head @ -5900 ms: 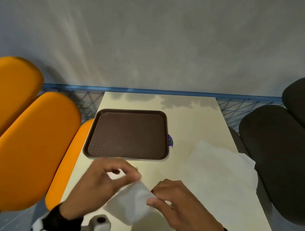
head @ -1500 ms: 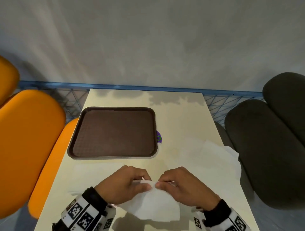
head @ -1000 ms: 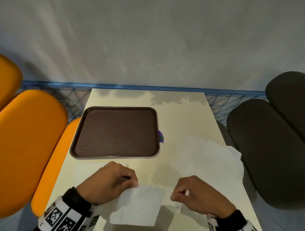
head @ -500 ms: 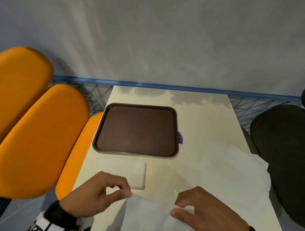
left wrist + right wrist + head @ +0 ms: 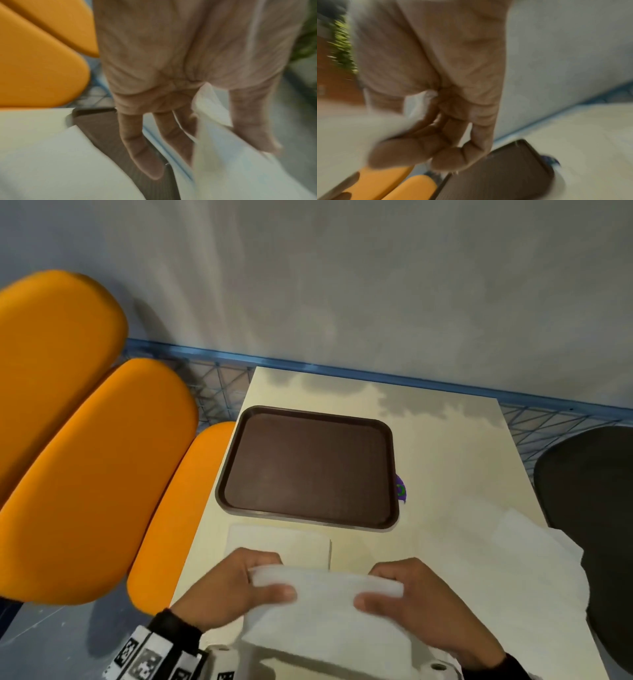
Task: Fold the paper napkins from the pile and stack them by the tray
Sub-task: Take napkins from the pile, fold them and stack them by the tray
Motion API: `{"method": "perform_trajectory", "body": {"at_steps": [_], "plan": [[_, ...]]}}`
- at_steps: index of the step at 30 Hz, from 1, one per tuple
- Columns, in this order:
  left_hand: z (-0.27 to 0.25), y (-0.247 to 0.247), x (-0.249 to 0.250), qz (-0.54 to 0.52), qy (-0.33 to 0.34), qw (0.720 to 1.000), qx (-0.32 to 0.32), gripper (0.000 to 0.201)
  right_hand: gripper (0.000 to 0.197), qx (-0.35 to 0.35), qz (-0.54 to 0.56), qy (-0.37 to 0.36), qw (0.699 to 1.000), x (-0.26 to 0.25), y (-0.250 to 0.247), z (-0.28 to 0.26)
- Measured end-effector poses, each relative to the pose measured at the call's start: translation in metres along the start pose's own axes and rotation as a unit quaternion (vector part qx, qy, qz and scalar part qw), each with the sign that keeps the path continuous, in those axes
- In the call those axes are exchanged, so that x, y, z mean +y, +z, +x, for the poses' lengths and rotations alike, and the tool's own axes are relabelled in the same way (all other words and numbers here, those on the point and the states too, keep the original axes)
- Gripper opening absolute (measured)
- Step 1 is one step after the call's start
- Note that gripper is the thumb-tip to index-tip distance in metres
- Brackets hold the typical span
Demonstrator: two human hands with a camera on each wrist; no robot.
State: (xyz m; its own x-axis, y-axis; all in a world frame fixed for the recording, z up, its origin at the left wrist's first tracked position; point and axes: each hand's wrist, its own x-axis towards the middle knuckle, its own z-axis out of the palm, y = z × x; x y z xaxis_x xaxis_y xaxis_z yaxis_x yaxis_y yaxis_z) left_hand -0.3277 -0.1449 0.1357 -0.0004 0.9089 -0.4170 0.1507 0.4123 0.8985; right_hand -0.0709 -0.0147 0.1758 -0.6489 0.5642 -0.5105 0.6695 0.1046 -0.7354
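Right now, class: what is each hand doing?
Left hand: pinching the napkin's left edge.
Right hand: pinching the same napkin's right edge.

Orange padded seats (image 5: 85, 460) on left, dark seat (image 5: 589, 508) on right. Cream table (image 5: 445, 460) w/ small purple-green sticker (image 5: 400, 489) by its middle. Blue wire-mesh rail (image 5: 376, 376) along grey wall (image 5: 342, 278) behind. Blurred green foliage (image 5: 342, 44) in right wrist view.
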Motion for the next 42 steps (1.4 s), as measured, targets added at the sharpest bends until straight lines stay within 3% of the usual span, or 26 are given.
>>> {"method": "perform_trajectory", "body": {"at_steps": [3,6,11,15,20,28,31,34,37,40,42], "plan": [[0.005,-0.019,-0.041,-0.117,-0.070,0.989,0.061,0.033,0.007,0.045,0.214,0.078,0.973,0.022,0.035,0.029],[0.014,-0.025,-0.076,-0.128,-0.144,0.973,0.131,0.016,0.011,0.072,0.300,0.139,0.941,0.037,0.074,0.061],[0.040,-0.042,-0.103,-0.065,-0.189,0.948,0.246,0.016,0.019,0.139,0.274,0.149,0.940,0.041,0.101,0.114],[0.066,-0.047,-0.111,0.028,-0.191,0.926,0.324,0.037,0.033,0.209,0.224,0.183,0.934,0.052,0.108,0.146],[0.076,-0.045,-0.121,0.086,-0.202,0.913,0.344,0.016,0.026,0.256,0.198,0.223,0.920,0.061,0.122,0.159],[0.077,-0.041,-0.120,0.087,-0.191,0.906,0.367,0.011,0.014,0.264,0.162,0.233,0.922,0.066,0.125,0.158],[0.073,-0.038,-0.117,0.092,-0.164,0.897,0.400,0.019,0.015,0.322,0.075,0.185,0.925,0.064,0.124,0.156],[0.072,-0.024,-0.113,0.234,-0.031,0.885,0.402,0.025,0.007,0.381,-0.036,-0.012,0.924,0.051,0.130,0.153],[0.080,-0.004,-0.110,0.300,0.096,0.902,0.295,0.027,0.021,0.255,-0.179,-0.145,0.939,0.026,0.149,0.158],[0.091,0.008,-0.127,0.272,0.046,0.937,0.215,0.046,0.044,0.122,-0.263,-0.147,0.946,0.029,0.165,0.165],[0.092,0.009,-0.143,0.317,-0.012,0.933,0.171,0.060,0.050,0.115,-0.318,-0.137,0.931,0.044,0.171,0.166]]}}
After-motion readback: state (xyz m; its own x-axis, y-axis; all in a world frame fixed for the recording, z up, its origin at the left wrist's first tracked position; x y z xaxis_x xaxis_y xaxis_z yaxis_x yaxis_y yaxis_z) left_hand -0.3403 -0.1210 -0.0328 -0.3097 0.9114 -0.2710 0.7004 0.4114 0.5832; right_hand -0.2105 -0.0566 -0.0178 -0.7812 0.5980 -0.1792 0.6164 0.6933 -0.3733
